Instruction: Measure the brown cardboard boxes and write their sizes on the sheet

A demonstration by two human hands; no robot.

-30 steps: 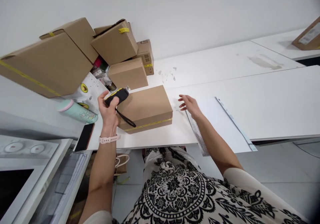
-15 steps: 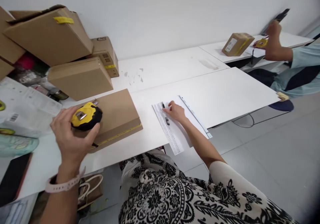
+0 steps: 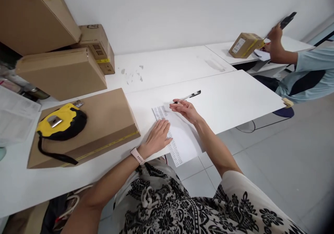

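A printed sheet of paper [image 3: 180, 142] lies on the white table [image 3: 224, 95] in front of me. My left hand [image 3: 156, 138] rests flat on the sheet's left edge, fingers stretched out. Just above the sheet, my right hand [image 3: 185, 109] holds a pen [image 3: 190, 95] between its fingers, pen pointing up and right. A yellow and black tape measure [image 3: 61, 124] lies on top of a flat cardboard box [image 3: 104, 122] to my left, with no hand on it.
Several cardboard boxes [image 3: 62, 72] are stacked at the back left against the wall. At the far right another person's hand [image 3: 273, 35] holds a dark object over a small taped box [image 3: 245, 44] on a second table. Papers [image 3: 15, 114] lie at the left edge.
My left hand let go of the tape measure, which now lies on the box, and moved right onto the paper. My right hand picked up the pen from the sheet.
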